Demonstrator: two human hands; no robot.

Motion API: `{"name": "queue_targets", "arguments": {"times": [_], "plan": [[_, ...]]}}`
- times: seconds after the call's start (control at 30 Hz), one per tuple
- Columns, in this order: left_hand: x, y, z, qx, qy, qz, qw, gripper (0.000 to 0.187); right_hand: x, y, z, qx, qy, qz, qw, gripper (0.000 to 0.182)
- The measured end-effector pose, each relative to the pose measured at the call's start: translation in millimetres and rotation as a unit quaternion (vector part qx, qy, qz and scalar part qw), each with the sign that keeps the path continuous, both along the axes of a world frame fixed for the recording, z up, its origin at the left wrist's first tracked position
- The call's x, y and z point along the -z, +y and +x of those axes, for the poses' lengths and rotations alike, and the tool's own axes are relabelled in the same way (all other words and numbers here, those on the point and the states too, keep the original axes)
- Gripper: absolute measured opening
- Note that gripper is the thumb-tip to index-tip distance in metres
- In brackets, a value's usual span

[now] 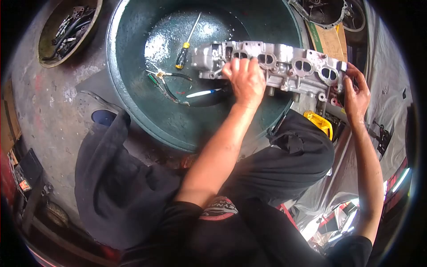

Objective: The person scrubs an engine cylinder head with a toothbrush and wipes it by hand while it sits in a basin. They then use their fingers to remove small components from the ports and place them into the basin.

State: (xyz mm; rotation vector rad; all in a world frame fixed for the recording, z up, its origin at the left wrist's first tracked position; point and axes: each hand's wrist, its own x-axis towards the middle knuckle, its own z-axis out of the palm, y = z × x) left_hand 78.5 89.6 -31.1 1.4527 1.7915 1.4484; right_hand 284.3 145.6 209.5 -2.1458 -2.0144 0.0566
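A grey metal cylinder head (284,66) with a row of oval ports lies over the right part of a large dark green basin (116,82). My left hand (247,82) rests on its port face left of the middle, fingers curled down. What those fingers hold, if anything, is hidden under them. At the far right end, my right hand (357,93) grips the cylinder head, thumb and fingers bent round its corner. Inside the basin, left of the cylinder head, lie a yellow-and-black screwdriver (183,55), pliers (167,84) with dark handles, and a slim white-and-blue tool (200,94).
A bowl of metal parts (57,62) sits at the upper left. Flat cardboard (328,41) and a round metal housing (318,13) lie beyond the basin's right rim. A yellow object (319,123) is beside my knee, and grey sheeting (384,75) covers the right side.
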Motion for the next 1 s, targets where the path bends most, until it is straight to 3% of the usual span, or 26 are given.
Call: {"name": "queue_targets", "arguments": {"times": [0.27, 0.37, 0.5, 0.53, 0.63, 0.77, 0.83, 0.93, 1.0], "plan": [[-9.0, -2.0, 0.2, 0.02, 0.032, -0.037, 0.999, 0.025, -1.4, -0.8, -4.5, -0.002, -0.006, -0.002, 1.0, 0.032], [-15.3, -15.6, 15.6, 0.02, 0.029, 0.019, 0.999, 0.023, -4.2, -2.4, -15.3, 0.032, -0.05, -0.016, 0.998, 0.032], [4.5, 3.1, 1.2, 0.015, 0.059, -0.02, 0.998, 0.029, 0.1, -0.3, -3.4, 0.004, 0.013, 0.002, 1.0, 0.032], [5.1, 4.1, -0.3, 0.02, 0.047, -0.015, 0.999, 0.03, -3.9, -0.6, -11.4, 0.014, -0.047, -0.004, 0.999, 0.032], [-17.2, -17.8, 11.2, 0.031, 0.055, 0.014, 0.998, 0.024, 1.7, -1.2, -2.9, -0.004, -0.045, 0.015, 0.999, 0.031], [16.4, 8.9, -6.0, -0.017, 0.06, -0.01, 0.998, 0.019, -0.3, -0.7, -7.9, 0.015, -0.011, 0.007, 1.0, 0.029], [16.0, 15.8, -25.2, -0.036, -0.006, 0.005, 0.999, 0.021, -2.3, -1.6, -5.3, 0.01, -0.038, -0.003, 0.999, 0.028], [4.4, -5.1, -5.0, 0.003, 0.024, 0.013, 1.0, 0.024, -1.5, -3.2, -9.6, 0.01, -0.031, 0.002, 0.999, 0.025], [-1.1, -14.7, 8.9, 0.02, -0.019, -0.004, 1.0, 0.027, -0.4, -4.9, -11.7, 0.027, -0.016, -0.003, 0.999, 0.024]]}}
